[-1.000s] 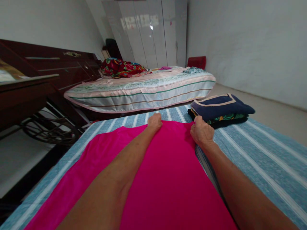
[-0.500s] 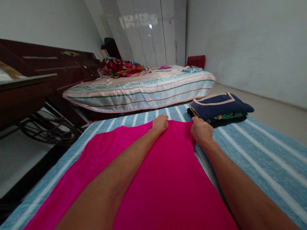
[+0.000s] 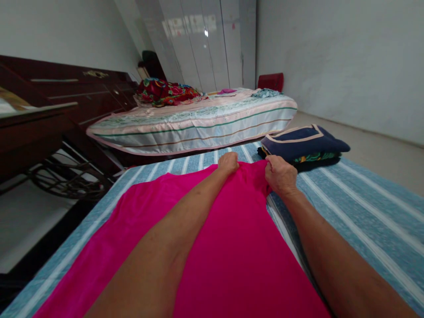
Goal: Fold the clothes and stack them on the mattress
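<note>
left hand [image 3: 228, 162] has moved nearer right hand [image 3: 281, 175].

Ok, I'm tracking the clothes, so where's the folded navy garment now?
In the head view, the navy garment lies right of centre, on top of a stack on the blue striped cover, just beyond the right hand.

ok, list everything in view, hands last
garment: 1, pink, spread in front
striped sheet: 1, blue-white, beneath garment
folded stack: 1, navy top, right
far bed: 1, pale striped, beyond
floral bundle: 1, red, far bed
small cloths: 2, purple and grey-blue, far bed
boxy item: 1, red, behind far bed
wardrobe: 1, pale grey, back
wooden furniture: count unclear, brown, left
wheel: 1, dark, lower left
walls: 2, pale, both sides
left hand and right hand: 2, bare, gripping garment's far edge
</note>
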Available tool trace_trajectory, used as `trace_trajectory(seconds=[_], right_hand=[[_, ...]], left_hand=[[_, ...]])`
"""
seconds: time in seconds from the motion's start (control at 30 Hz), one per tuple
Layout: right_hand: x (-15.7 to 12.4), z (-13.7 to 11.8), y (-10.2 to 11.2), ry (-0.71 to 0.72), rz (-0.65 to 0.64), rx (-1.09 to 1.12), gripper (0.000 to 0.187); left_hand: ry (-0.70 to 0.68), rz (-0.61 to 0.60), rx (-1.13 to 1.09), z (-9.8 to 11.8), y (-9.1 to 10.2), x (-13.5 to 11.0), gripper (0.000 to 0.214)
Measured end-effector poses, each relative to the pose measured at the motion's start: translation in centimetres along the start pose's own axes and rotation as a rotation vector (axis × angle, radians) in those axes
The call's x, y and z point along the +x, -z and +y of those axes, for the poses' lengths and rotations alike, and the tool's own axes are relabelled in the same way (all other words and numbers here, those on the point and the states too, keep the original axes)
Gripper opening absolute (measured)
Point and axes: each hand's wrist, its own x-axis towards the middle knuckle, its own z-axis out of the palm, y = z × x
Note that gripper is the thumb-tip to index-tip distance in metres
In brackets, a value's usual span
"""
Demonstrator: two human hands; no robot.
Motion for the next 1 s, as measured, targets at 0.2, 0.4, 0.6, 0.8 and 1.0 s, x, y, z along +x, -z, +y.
trace_trajectory(seconds=[0.2,0.4,0.6,0.8,1.0], right_hand=[[0.0,-0.2,0.7,-0.057,-0.100,-0.091,0.025],[-0.1,-0.2,0.8,-0.071,-0.090,-0.097,0.027],[0.1,-0.1,1.3,-0.103,-0.029,-0.064,0.030],[1.3,0.0,3.0,-0.210,-0.021,-0.041,0.033],[1.3,-0.1,3.6,-0.182,-0.248,-0.104,0.028]], left_hand=[[-0.077,0.088,-0.050,-0.4,-1.0,-2.0,0.036],[-0.052,0.098,-0.045,-0.2,-0.8,-4.8,0.028],[-0.045,-0.002,-0.073,0.2,-2.6,-6.1,0.039],[-0.043,-0.025,-0.091,-0.1,-3.1,-6.2,0.043],[-0.025,-0.067,-0.100,0.1,-3.1,-6.2,0.049]])
